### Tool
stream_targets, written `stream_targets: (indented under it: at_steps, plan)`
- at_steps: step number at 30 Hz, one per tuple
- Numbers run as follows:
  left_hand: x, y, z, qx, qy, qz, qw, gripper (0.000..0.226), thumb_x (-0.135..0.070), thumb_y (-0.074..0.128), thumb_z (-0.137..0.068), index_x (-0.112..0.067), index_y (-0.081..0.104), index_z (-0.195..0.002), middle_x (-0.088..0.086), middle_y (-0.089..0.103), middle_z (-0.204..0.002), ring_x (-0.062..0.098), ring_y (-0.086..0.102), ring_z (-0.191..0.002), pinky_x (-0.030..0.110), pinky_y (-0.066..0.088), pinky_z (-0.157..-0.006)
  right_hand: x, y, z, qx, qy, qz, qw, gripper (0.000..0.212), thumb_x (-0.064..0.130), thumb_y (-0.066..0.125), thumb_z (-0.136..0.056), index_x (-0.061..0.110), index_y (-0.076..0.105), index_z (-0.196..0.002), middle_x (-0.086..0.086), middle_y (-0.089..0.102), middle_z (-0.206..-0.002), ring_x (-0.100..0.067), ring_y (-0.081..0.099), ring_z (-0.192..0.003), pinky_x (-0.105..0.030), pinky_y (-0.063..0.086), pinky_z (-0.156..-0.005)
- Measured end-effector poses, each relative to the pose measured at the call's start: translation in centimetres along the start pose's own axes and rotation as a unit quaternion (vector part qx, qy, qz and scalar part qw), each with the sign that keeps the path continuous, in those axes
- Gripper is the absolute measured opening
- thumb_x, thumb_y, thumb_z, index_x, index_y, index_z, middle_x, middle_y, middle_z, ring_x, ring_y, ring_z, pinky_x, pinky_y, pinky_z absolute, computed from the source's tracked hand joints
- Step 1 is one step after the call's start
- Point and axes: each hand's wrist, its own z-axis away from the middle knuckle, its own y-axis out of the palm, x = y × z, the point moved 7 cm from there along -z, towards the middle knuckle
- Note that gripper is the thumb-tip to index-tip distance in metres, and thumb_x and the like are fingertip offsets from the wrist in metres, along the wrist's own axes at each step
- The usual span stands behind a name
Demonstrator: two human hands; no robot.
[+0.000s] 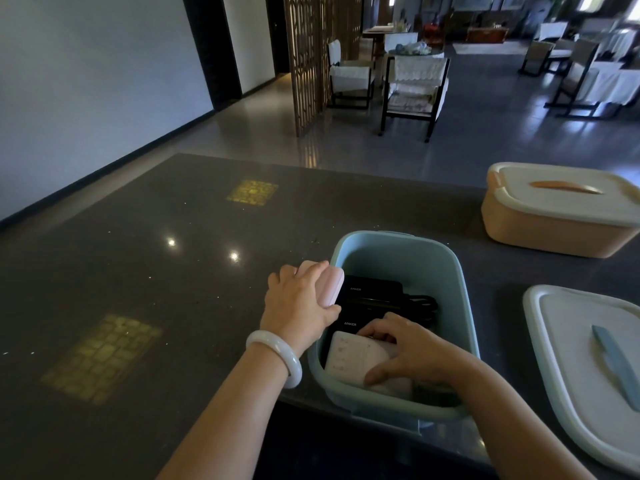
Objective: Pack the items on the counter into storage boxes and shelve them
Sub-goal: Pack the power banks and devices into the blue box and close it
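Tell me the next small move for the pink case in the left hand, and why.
Probably lower the pink case into the blue box. The left hand grips it at the box's left rim, above the black chargers, while the right hand settles a white item inside.

The word "ANKER" can be read two times. It is in small pale letters on two black boxes (372, 289) that lie inside the blue box (460, 292). One "ANKER" is on the far black box, near the pink thing (333, 285). The other "ANKER" is on the near black box (348, 325), just above the white pack (356, 358). The marks on the white pack are too faint to read
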Motion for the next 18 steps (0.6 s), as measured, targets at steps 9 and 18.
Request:
stream_targets:
  at_steps: [9, 18]
  plan:
    - [-0.05, 0.00, 0.01, 0.002, -0.006, 0.000, 1.000, 0.076, -0.045, 0.070, -0.080, -0.040, 0.030, -0.145, -0.001, 0.039, -0.127, 0.018, 0.034, -0.112, 0.034, 0.042, -0.095, 0.38, -0.08, 0.14, 0.007, -0.005, 0.002, 1.000, 0.062, 0.051, 0.082, -0.059, 0.045, 0.052, -0.113, 0.018, 0.046, -0.108, -0.003, 0.049, -0.099, -0.022, 0.048, -0.084]
    - [-0.04, -0.07, 0.19, -0.003, -0.009, 0.004, 1.000, 0.075, -0.045, 0.069, -0.081, -0.039, 0.030, -0.145, 0.000, 0.038, -0.130, 0.018, 0.033, -0.114, 0.034, 0.041, -0.095, 0.52, -0.23, -0.07, 0.013, -0.006, 0.012, 1.000, 0.065, 0.055, 0.079, -0.064, 0.045, 0.050, -0.120, 0.020, 0.041, -0.110, -0.002, 0.046, -0.101, -0.016, 0.042, -0.082]
